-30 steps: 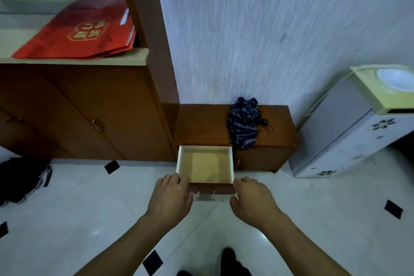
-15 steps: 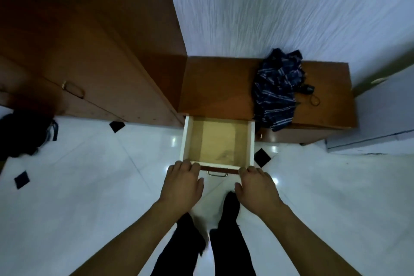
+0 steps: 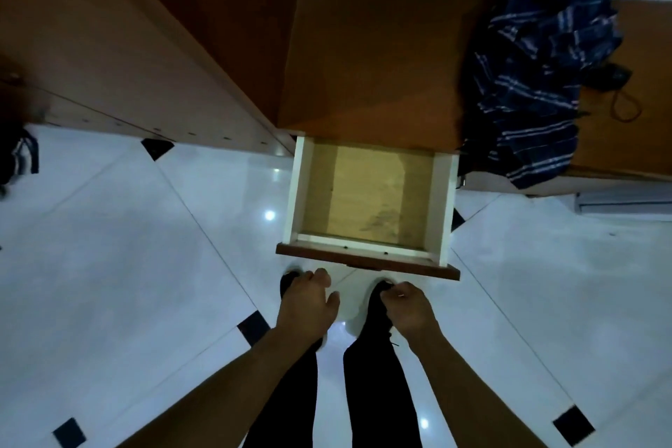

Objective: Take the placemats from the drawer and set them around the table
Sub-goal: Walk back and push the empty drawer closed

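Observation:
The drawer (image 3: 446,207) of a low wooden cabinet (image 3: 367,54) stands pulled out, seen from straight above. Its white walls frame a bare tan wooden bottom; no placemat shows inside. My left hand (image 3: 304,305) hovers just in front of the drawer's dark wooden front (image 3: 367,261), fingers curled loosely, holding nothing. My right hand (image 3: 409,309) is beside it, fingers curled in, also off the drawer. Both hands hang over my feet.
A dark blue plaid cloth (image 3: 538,76) lies on the cabinet top at right, with a black cord (image 3: 623,98) beside it. A tall wooden cupboard (image 3: 127,40) stands left. A black bag (image 3: 14,153) sits at far left on the white tiled floor (image 3: 127,265).
Both hands have come off the drawer's front edge and drawn back towards me. The view has tilted further down and closer, so the drawer is seen from straight above.

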The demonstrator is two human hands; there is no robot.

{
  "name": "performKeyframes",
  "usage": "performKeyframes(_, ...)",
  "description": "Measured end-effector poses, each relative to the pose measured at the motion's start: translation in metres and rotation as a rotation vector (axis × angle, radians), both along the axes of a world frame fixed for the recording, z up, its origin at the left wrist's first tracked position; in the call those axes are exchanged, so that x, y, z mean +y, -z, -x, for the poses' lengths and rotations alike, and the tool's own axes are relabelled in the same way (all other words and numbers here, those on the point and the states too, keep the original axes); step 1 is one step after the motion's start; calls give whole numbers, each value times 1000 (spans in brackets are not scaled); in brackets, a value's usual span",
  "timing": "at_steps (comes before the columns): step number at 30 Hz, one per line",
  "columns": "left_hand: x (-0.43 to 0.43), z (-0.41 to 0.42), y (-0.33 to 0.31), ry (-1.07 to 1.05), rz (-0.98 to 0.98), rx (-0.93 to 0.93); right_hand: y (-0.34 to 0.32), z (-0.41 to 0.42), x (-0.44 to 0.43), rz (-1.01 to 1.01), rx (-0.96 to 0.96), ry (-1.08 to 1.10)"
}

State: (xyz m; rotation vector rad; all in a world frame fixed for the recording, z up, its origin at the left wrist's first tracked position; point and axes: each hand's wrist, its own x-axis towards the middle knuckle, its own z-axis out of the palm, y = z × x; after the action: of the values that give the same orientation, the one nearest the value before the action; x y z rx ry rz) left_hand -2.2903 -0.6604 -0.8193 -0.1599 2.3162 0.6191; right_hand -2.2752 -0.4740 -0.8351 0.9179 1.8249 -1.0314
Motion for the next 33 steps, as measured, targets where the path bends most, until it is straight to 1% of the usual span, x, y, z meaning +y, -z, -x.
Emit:
performKeyframes(2, 0, 3, 20, -208, -15, -80, 23, -2, -4, 23, -41, 186)
performKeyframes(4, 3, 11, 33, -387, -22, -142, 44, -3, -3, -4, -24, 302)
performKeyframes(6, 5, 17, 42, -533, -41, -173, 57, -1, -3, -14, -8, 464)
performKeyframes(9, 10, 21, 48, -649, -79, -128, 60, 2, -7, -27, 16, 647)
performKeyframes(11, 13, 22, 50, -704, -111, -100, 63, 4, -9, -24, 42, 692)
performKeyframes(13, 16, 26, 51, -729, -136, -100, 66, 10, -8, -27, 56, 699)
performKeyframes(16, 17, 37, 59, -712, -122, -80, 73, 24, -1, -24, 62, 681)
performKeyframes(21, 27, 74, 71, -705, -49, 42, 73, 61, 8, -21, 126, 630)
performKeyframes(25, 37, 109, 77, -790, -61, 97, 74, 96, 15, 4, 194, 626)
performKeyframes(29, 44, 145, 80, -785, -74, 144, 78, 135, 25, 40, 197, 626)
performKeyframes(33, 51, 183, 80, -793, -98, 176, 78, 172, 36, 27, 255, 489)
